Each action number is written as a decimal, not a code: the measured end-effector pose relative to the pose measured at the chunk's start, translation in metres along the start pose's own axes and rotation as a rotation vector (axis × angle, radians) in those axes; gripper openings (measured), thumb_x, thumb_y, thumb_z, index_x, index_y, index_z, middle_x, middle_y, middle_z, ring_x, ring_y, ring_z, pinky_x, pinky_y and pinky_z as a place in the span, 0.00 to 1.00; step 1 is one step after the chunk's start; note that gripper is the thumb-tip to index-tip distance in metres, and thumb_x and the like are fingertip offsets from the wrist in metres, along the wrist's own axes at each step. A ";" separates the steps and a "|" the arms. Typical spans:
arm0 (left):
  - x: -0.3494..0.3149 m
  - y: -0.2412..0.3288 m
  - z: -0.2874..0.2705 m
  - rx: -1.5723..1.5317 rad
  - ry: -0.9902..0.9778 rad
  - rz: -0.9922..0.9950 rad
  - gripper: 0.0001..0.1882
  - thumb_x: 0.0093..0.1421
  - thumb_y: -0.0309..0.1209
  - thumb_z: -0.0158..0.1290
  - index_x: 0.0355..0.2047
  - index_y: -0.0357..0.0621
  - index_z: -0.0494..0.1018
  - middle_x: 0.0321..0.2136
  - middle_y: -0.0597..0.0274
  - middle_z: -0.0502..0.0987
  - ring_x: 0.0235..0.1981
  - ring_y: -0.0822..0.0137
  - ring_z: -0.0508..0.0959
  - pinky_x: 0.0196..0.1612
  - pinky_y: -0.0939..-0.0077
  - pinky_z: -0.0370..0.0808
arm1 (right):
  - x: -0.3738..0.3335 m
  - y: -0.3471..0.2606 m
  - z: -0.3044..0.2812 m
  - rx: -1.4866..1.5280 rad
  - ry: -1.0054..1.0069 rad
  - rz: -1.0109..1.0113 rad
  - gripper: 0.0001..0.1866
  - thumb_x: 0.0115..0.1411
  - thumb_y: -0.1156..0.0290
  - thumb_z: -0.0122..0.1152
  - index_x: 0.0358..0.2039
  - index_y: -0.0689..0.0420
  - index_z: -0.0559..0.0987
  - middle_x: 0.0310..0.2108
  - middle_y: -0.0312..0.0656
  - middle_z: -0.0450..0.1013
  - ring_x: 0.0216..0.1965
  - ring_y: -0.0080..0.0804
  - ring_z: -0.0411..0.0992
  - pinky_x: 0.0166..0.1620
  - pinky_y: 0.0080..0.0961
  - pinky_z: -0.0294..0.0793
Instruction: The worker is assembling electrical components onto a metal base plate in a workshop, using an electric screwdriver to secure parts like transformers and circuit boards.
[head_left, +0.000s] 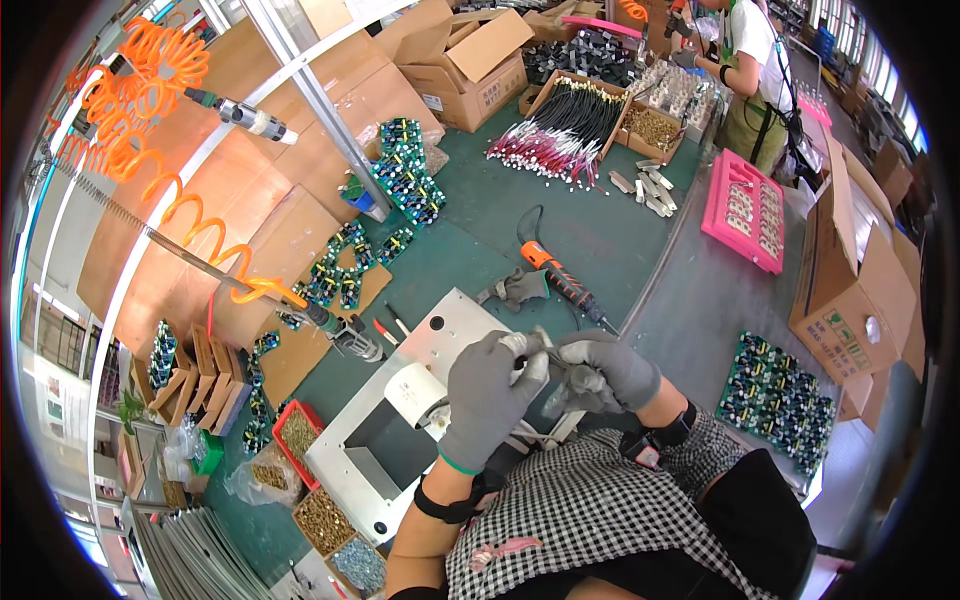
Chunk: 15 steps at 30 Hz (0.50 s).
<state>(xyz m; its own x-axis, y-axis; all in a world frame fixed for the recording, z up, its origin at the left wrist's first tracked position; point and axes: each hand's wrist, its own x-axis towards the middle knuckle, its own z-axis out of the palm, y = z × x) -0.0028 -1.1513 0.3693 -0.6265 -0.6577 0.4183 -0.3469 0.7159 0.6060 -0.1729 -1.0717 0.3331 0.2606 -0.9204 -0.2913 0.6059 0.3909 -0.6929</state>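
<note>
In grey work gloves, my left hand (490, 395) and my right hand (615, 370) meet in front of my body, above the near edge of the workbench. The fingers of both are closed around something small between them that I cannot make out; gloves and fingertips hide most of it. Close by my left hand, a white cylindrical piece (413, 394) rests over a white metal panel (355, 440) with a rectangular opening. Just beyond my hands lie a loose grey glove (518, 289) and an orange-and-black power screwdriver (560, 278).
Circuit boards (405, 170) are spread at the far left, more (780, 400) at right. Bundled cables (565, 130) fill a far box. Screws fill a red tray (298, 432) at left. A pneumatic screwdriver (345, 335) hangs over the bench. A person (755, 80) stands far right beside a pink tray (745, 212).
</note>
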 end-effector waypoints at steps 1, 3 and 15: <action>0.002 -0.002 0.001 -0.001 -0.007 0.000 0.08 0.49 0.29 0.57 0.31 0.43 0.76 0.24 0.58 0.75 0.26 0.64 0.76 0.30 0.74 0.72 | 0.000 -0.004 0.014 -0.261 0.158 -0.187 0.12 0.55 0.66 0.53 0.33 0.64 0.74 0.19 0.35 0.71 0.19 0.22 0.71 0.23 0.19 0.70; 0.003 -0.005 -0.002 -0.142 -0.053 -0.185 0.07 0.51 0.29 0.56 0.31 0.40 0.76 0.24 0.59 0.76 0.25 0.69 0.76 0.29 0.77 0.71 | -0.004 -0.010 0.032 -0.519 0.309 -0.366 0.13 0.55 0.65 0.54 0.33 0.63 0.74 0.17 0.36 0.72 0.20 0.24 0.73 0.23 0.20 0.70; 0.016 -0.009 -0.001 -1.023 -0.260 -0.621 0.08 0.57 0.25 0.46 0.34 0.34 0.71 0.28 0.61 0.75 0.28 0.74 0.73 0.34 0.79 0.72 | -0.009 -0.021 0.020 -0.217 0.212 -0.203 0.17 0.57 0.68 0.52 0.40 0.68 0.75 0.22 0.36 0.72 0.19 0.16 0.67 0.20 0.13 0.63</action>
<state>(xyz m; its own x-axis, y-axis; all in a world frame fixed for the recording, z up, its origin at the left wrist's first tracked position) -0.0091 -1.1683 0.3715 -0.7114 -0.6713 -0.2079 -0.0020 -0.2940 0.9558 -0.1727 -1.0714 0.3632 -0.0245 -0.9685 -0.2477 0.4495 0.2106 -0.8681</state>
